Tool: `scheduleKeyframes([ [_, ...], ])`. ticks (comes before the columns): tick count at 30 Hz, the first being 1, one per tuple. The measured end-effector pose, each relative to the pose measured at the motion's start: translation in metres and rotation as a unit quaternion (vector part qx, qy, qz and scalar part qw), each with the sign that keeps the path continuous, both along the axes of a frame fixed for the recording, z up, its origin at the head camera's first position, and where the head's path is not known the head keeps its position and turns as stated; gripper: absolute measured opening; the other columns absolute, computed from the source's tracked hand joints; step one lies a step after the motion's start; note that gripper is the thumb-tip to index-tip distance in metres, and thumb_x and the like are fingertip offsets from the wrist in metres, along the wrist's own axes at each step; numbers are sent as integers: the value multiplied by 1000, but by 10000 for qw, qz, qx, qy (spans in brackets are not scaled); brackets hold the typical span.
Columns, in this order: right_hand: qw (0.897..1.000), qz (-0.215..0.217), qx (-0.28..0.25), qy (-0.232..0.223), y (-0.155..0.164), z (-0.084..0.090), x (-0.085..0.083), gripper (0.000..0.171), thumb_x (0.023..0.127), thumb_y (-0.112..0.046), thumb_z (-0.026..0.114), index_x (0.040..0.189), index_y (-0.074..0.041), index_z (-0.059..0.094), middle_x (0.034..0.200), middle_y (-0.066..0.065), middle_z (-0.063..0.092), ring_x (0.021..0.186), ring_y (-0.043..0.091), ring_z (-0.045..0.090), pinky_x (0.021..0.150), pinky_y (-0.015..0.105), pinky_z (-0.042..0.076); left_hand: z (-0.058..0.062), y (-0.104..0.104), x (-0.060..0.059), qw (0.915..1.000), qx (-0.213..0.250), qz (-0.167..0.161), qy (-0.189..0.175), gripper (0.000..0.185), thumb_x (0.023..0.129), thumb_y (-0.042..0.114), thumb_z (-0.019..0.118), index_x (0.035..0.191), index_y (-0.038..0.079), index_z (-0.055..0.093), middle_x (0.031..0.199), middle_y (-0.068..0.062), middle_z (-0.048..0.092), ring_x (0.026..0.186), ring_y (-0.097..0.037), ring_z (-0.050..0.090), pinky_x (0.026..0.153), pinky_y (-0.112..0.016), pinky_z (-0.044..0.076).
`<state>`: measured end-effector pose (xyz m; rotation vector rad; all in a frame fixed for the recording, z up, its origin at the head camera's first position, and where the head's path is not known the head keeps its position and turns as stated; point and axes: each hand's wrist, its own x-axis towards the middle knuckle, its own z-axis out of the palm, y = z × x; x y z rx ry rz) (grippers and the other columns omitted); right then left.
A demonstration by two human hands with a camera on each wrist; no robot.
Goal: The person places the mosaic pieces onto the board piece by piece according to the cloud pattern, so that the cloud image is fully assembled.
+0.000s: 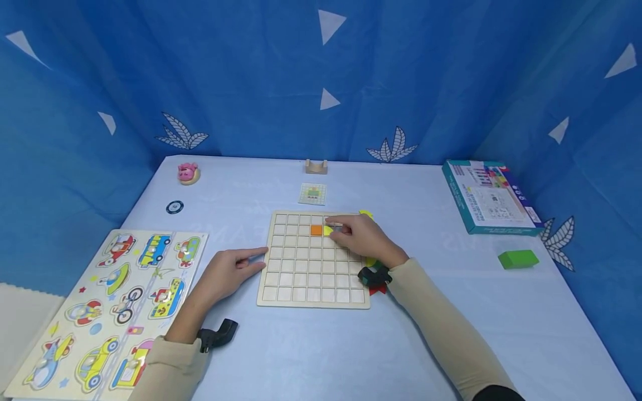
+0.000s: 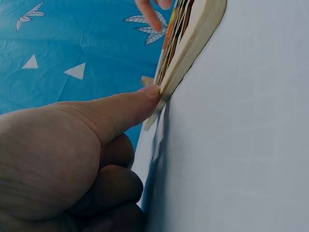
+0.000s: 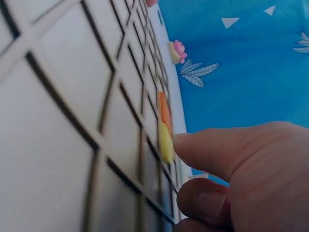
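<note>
A wooden grid board (image 1: 301, 265) lies on the table between both hands. My left hand (image 1: 228, 274) touches its left edge with thumb and index finger extended and spread apart. In the left wrist view, the thumb (image 2: 130, 106) presses the board's side while the other fingers fold under. An orange square tile (image 1: 316, 230) sits in an upper cell. Right beside it is a yellow tile with a rounded side (image 1: 327, 230), between the thumb and index finger of my right hand (image 1: 362, 236). In the right wrist view, the thumb tip meets this yellow tile (image 3: 166, 145); the index fingertip is hidden.
More yellow pieces (image 1: 366, 213) and a red piece (image 1: 378, 289) peek out past the board's right side. Behind it are a pattern card (image 1: 312, 194) and wooden holder (image 1: 316, 167). A vehicle puzzle (image 1: 112, 312) lies left; a box (image 1: 494, 197) and green block (image 1: 519, 259) lie right.
</note>
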<state>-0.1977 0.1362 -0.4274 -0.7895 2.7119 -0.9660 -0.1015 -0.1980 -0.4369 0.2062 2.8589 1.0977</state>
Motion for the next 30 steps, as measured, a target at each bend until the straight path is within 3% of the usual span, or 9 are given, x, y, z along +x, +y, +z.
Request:
scheduleKeyframes([
  [5, 9993, -323, -189, 20, 17, 12, 3, 39, 100, -27, 68, 137, -17, 67, 57, -1, 42, 49, 18, 40, 50, 31, 32, -1, 1, 0, 10000, -10, -8, -27, 36, 95, 30, 76, 129, 20, 74, 56, 5, 40, 51, -13, 37, 51, -28, 31],
  [15, 9946, -939, 20, 432, 65, 32, 17, 36, 97, -19, 73, 132, -12, 70, 62, 1, 46, 57, 20, 45, 52, 31, 34, 0, 0, 0, 10000, -58, -30, -43, 38, 95, 31, 75, 132, 20, 72, 57, 5, 41, 52, -13, 37, 51, -28, 31],
  [25, 9943, -974, 426, 31, 79, 16, 33, 18, 93, -25, 77, 109, -16, 78, 60, -1, 46, 54, 19, 46, 49, 29, 34, 2, 0, -1, 10000, -57, -72, -17, 39, 96, 32, 74, 133, 21, 71, 57, 5, 40, 51, -13, 36, 51, -29, 31],
  [30, 9935, -1004, 536, -79, 75, 9, 34, 26, 92, -31, 79, 115, -19, 76, 60, -1, 46, 52, 20, 46, 48, 28, 32, 1, 0, -1, 10000, -32, -50, -48, 39, 95, 32, 75, 133, 21, 72, 57, 5, 39, 52, -13, 36, 51, -29, 31],
])
